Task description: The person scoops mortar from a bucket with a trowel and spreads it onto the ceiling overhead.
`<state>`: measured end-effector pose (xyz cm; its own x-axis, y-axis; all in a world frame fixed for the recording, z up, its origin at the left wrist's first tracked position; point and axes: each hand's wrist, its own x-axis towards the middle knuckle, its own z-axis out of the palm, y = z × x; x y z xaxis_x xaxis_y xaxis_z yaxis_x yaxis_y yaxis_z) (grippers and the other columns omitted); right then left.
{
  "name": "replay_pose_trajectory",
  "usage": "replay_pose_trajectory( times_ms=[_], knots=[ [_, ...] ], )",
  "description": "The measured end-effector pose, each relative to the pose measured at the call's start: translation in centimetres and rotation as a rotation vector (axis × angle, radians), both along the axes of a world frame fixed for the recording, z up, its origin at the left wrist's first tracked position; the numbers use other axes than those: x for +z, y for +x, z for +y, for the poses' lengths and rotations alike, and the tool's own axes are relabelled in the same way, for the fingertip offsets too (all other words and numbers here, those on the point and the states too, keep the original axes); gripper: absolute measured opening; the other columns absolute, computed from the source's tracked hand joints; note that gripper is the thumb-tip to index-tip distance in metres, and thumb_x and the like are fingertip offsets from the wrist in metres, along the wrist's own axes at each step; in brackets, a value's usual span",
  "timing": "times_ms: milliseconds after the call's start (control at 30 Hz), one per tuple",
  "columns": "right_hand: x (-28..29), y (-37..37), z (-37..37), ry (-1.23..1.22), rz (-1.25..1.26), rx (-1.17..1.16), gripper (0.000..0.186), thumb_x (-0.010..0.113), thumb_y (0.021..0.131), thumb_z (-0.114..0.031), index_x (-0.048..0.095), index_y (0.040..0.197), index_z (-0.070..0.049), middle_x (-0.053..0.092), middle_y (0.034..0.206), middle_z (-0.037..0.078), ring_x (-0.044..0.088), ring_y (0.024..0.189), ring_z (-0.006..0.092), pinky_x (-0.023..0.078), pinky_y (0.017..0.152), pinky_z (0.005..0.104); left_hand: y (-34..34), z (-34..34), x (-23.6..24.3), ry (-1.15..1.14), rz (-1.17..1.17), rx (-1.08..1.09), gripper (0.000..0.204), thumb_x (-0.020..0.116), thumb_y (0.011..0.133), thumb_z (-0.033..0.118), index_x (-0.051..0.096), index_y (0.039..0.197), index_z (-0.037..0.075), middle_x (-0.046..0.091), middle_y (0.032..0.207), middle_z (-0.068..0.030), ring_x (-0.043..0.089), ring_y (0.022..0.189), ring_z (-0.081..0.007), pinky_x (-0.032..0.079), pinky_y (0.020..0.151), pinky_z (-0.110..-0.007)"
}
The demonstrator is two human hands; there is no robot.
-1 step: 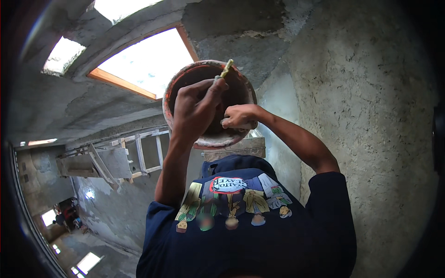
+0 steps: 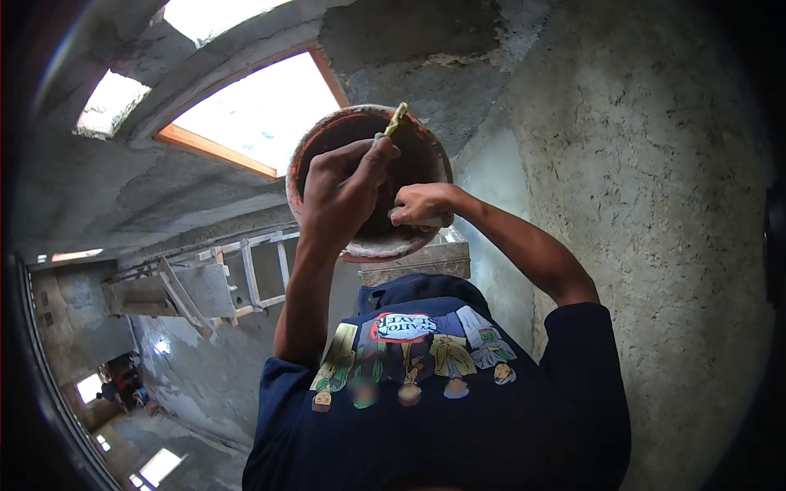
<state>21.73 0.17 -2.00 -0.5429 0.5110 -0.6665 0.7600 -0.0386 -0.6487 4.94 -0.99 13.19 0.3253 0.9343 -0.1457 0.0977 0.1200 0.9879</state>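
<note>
A round bucket (image 2: pixel 304 155) with a reddish, mortar-smeared rim is in front of my chest, its dark mouth facing me. Over its left side is my left hand (image 2: pixel 348 184), closed, pinching a twisted yellow-green strip (image 2: pixel 395 121) between thumb and forefinger. The strip's free end sticks up past the far rim. My right hand (image 2: pixel 424 204) is closed with curled fingers at the right part of the mouth, close to the near rim. Whatever it may hold is hidden, and the bucket's inside is too dark to make out.
A rough plastered wall (image 2: pixel 647 204) rises on the right. Beyond the bucket, a wooden-framed opening (image 2: pixel 217 153) lets in bright light. A wooden box (image 2: pixel 417 267) sits just behind the near rim. Wooden scaffolding (image 2: pixel 247 270) stands at the left, with clutter (image 2: pixel 131 385) farther off.
The strip's free end has shifted slightly left and looks more bent. My left hand has moved a little the same way; my right hand looks unmoved.
</note>
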Motion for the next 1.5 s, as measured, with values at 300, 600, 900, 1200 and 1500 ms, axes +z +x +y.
replay_pose_trajectory(
  times_ms=[300,600,900,1200,1500],
  knots=[
    [-1.1,-1.8,0.8,-0.089,0.190,-0.268,0.050,0.060,0.083,-0.044,0.070,0.081,0.005,0.069,0.076,0.015,0.067,0.072,0.0257,0.053,0.068,0.0382,-0.1,0.1,2.2,-0.134,-0.111,-0.009,0.029,0.055,0.103,0.021,0.067,0.100,-0.005,0.040,0.058,0.0079,0.030,0.045,0.0013,0.019,0.039,-0.020],
    [-1.2,-3.1,0.9,-0.083,0.325,-0.422,0.045,0.060,0.084,-0.042,0.069,0.078,0.002,0.068,0.074,0.013,0.066,0.070,0.0237,0.052,0.068,0.0365,-2.0,0.2,3.5,-0.170,-0.176,0.006,0.030,0.056,0.103,0.025,0.067,0.104,-0.003,0.036,0.058,0.0089,0.026,0.044,0.0022,0.016,0.038,-0.020],
    [1.8,-2.3,-0.2,-0.131,0.414,-0.473,0.038,0.064,0.088,-0.036,0.066,0.093,0.002,0.065,0.071,0.010,0.065,0.060,0.0193,0.053,0.055,0.0348,-3.0,1.5,3.6,-0.130,-0.182,0.120,0.031,0.056,0.102,0.027,0.067,0.106,-0.002,0.036,0.058,0.0093,0.025,0.042,0.0026,0.015,0.036,-0.019],
    [3.9,0.6,-1.7,-0.133,0.574,-0.322,0.037,0.068,0.087,-0.031,0.064,0.110,-0.001,0.062,0.071,0.007,0.060,0.056,0.0131,0.048,0.049,0.0296,-6.3,4.2,0.8,-0.122,-0.137,0.366,0.031,0.062,0.099,0.027,0.067,0.106,-0.003,0.032,0.057,0.0109,0.023,0.044,0.0012,0.014,0.039,-0.021],
    [2.6,8.1,-6.8,-0.126,0.457,-0.477,0.038,0.070,0.081,-0.021,0.068,0.116,-0.004,0.059,0.066,0.003,0.055,0.055,0.0106,0.044,0.050,0.0298,-5.5,4.1,-1.5,-0.227,-0.195,0.263,0.028,0.058,0.101,0.023,0.067,0.104,-0.003,0.035,0.057,0.0090,0.025,0.043,0.0007,0.016,0.037,-0.020]
  ],
)
